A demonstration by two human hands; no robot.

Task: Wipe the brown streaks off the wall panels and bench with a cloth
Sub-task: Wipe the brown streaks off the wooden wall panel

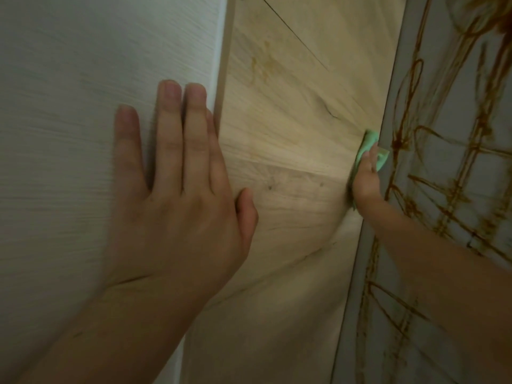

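My left hand (177, 173) lies flat with straight fingers on a white wood-grain panel (83, 120), its thumb reaching over onto the light wooden panel (291, 134). My right hand (367, 181) presses a green cloth (371, 142) against the right edge of the wooden panel, next to a grey strip (388, 139). Thick brown streaks (415, 167) criss-cross the pale grey panel (457, 120) on the far right. A faint yellowish smear (263, 65) shows on the upper part of the wooden panel.
A thin beige edge strip (223, 79) separates the white panel from the wooden one. Dark seam lines (299, 37) run diagonally across the upper wooden panel. My right forearm (443, 273) crosses in front of the streaked panel.
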